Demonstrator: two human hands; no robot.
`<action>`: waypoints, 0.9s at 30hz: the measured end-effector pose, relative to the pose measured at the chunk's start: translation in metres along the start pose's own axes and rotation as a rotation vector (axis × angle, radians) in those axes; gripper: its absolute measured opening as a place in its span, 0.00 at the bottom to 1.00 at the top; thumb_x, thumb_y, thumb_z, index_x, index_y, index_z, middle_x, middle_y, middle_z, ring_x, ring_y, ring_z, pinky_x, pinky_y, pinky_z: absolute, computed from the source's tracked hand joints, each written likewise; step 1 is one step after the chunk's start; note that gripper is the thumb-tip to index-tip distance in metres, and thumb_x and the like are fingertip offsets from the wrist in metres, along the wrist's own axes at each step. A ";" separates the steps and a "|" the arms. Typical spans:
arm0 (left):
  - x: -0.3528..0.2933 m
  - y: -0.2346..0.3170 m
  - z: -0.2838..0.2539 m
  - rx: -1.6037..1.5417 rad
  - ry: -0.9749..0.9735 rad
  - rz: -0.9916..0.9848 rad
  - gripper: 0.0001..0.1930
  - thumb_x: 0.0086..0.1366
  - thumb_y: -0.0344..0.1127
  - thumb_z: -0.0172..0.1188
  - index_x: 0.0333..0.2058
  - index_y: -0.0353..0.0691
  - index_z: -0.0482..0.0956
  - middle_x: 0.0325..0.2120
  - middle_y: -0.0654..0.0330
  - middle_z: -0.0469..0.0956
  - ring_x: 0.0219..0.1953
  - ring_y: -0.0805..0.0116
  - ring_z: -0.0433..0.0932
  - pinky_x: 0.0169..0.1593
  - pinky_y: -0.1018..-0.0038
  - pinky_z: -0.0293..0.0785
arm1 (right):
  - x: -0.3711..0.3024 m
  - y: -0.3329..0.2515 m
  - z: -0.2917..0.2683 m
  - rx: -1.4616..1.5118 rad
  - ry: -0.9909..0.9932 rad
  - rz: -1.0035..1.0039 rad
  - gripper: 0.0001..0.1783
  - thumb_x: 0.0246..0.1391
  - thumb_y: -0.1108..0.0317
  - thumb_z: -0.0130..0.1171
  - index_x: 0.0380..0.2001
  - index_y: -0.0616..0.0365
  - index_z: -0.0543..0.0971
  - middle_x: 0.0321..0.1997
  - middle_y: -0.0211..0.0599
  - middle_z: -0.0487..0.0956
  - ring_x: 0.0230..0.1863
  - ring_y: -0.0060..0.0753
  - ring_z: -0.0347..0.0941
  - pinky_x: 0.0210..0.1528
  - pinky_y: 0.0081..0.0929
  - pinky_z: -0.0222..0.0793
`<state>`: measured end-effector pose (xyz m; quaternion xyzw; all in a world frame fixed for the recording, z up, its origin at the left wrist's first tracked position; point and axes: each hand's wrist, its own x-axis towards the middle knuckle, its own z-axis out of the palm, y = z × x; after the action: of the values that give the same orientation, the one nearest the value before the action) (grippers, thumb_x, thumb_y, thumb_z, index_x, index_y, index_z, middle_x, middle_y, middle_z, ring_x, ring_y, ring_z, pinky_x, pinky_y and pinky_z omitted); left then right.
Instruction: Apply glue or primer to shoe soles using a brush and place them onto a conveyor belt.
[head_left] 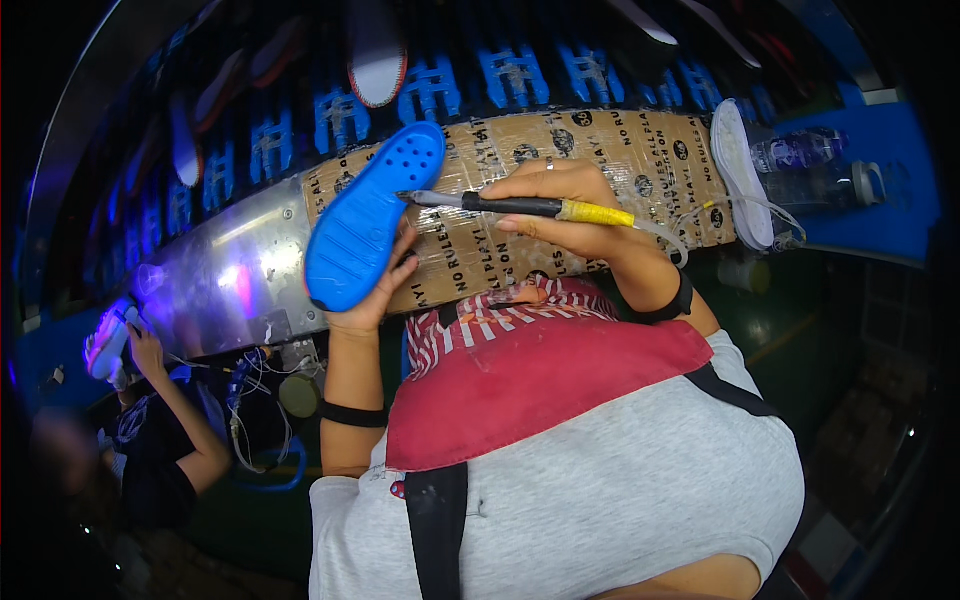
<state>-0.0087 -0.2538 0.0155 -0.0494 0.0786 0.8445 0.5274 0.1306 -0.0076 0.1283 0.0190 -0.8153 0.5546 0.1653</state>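
Note:
A blue shoe sole lies tilted over my left hand, which grips it from beneath near its lower end. Round holes mark the sole's upper part, and ridges cross its lower part. In my right hand is a brush-like tool with a black grip, yellow tape at its back end and a pale tube trailing off. The tool's tip reaches the sole's right edge; whether it touches cannot be told. My left thumb is hidden.
Under my hands runs a bench covered with printed cardboard, with bare metal to the left. A white sole and bottles stand at the right. Blue racks line the far side. At left, a co-worker's hand holds a shoe.

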 end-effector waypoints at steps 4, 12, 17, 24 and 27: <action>-0.007 -0.022 0.006 0.043 -0.047 -0.069 0.44 0.55 0.65 0.42 0.61 0.38 0.44 0.59 0.36 0.45 0.59 0.32 0.47 0.52 0.34 0.51 | -0.001 0.000 0.005 0.000 0.042 0.051 0.15 0.40 0.70 0.64 0.36 0.56 0.80 0.27 0.38 0.80 0.26 0.23 0.75 0.28 0.18 0.68; 0.005 -0.054 0.016 -0.005 0.136 -0.134 0.40 0.57 0.66 0.36 0.58 0.39 0.53 0.52 0.40 0.60 0.49 0.41 0.66 0.39 0.51 0.72 | 0.002 -0.013 0.015 0.121 0.140 0.184 0.12 0.43 0.75 0.60 0.35 0.63 0.79 0.24 0.35 0.78 0.24 0.17 0.73 0.25 0.14 0.66; 0.018 -0.064 0.029 0.124 0.127 0.022 0.38 0.57 0.66 0.35 0.56 0.42 0.58 0.50 0.48 0.65 0.46 0.48 0.70 0.38 0.53 0.73 | 0.024 -0.024 0.030 -0.043 0.231 -0.041 0.12 0.40 0.72 0.61 0.32 0.62 0.79 0.24 0.38 0.78 0.23 0.26 0.75 0.25 0.20 0.68; 0.034 -0.080 0.057 0.274 0.092 0.223 0.30 0.61 0.59 0.32 0.55 0.49 0.60 0.52 0.58 0.63 0.56 0.64 0.60 0.60 0.64 0.52 | 0.040 -0.026 0.052 -0.683 0.314 -0.199 0.12 0.35 0.70 0.61 0.29 0.58 0.76 0.21 0.38 0.74 0.26 0.39 0.73 0.28 0.30 0.68; 0.036 -0.075 0.046 0.158 -0.184 0.188 0.29 0.61 0.59 0.33 0.55 0.47 0.60 0.52 0.59 0.63 0.57 0.63 0.59 0.60 0.65 0.52 | 0.040 -0.022 0.068 -0.628 0.121 -0.195 0.12 0.36 0.69 0.60 0.29 0.58 0.76 0.21 0.37 0.74 0.26 0.40 0.73 0.28 0.31 0.68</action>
<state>0.0433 -0.1812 0.0483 0.0773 0.1004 0.8824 0.4530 0.0806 -0.0722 0.1370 0.0125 -0.9295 0.2577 0.2634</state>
